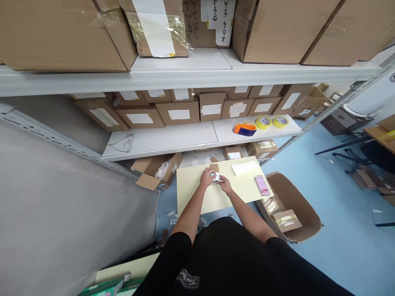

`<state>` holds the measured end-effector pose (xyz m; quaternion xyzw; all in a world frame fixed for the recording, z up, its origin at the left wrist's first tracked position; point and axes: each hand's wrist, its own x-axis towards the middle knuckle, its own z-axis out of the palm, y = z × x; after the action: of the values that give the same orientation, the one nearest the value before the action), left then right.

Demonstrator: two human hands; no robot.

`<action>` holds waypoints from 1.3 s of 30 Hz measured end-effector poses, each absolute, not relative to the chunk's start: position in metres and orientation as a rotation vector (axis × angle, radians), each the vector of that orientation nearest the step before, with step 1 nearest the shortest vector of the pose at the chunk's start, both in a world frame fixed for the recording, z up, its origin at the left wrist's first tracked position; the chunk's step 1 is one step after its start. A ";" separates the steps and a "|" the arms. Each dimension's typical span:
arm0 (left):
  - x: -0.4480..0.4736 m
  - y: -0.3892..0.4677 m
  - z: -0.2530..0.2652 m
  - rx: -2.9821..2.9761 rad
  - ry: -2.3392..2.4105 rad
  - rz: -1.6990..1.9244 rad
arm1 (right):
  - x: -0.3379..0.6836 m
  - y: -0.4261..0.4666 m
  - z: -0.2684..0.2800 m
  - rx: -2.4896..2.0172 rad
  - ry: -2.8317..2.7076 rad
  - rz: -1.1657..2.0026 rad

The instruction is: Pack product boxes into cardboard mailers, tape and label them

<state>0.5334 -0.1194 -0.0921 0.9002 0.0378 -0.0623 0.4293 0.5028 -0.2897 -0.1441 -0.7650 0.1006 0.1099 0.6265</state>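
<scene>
Over the cream tabletop (191, 185), my left hand (207, 178) and my right hand (225, 184) meet at a small white piece (215, 176) with a dark edge, which may be a label or a little box; I cannot tell which. My left fingers close on its left and upper side. The fingertips of my right hand pinch its lower right edge. Just beyond it lies a brown cardboard piece (214, 167), partly covered by my hands. A white stack of paper or labels (244, 167) rests to the right, and a blurred pink item (262, 185) lies near the right edge.
On the shelf (191, 137) ahead are a tape dispenser (245, 129), yellow tape rolls (263, 122), glasses (125, 142) and labelled boxes (179, 114). A big carton (304, 213) with parcels stands right. An open box (148, 181) sits left of the tabletop.
</scene>
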 end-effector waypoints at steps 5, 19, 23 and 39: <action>0.535 -0.116 -0.090 2.142 0.163 -0.416 | 0.515 -0.286 -0.134 -1.878 0.244 0.307; 0.520 -0.097 -0.096 1.944 -0.048 -0.287 | 0.538 -0.283 -0.119 -2.123 0.207 0.311; 0.517 -0.108 -0.094 2.002 -0.199 -0.286 | 0.533 -0.300 -0.123 -2.049 0.181 0.284; 0.526 -0.115 -0.107 2.021 0.001 -0.337 | 0.570 -0.288 -0.106 -2.456 -0.192 0.423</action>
<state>0.5258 -0.1150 -0.1073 0.8427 0.0006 -0.1405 0.5197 0.5700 -0.2879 -0.1061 -0.9325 -0.0727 0.1605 0.3154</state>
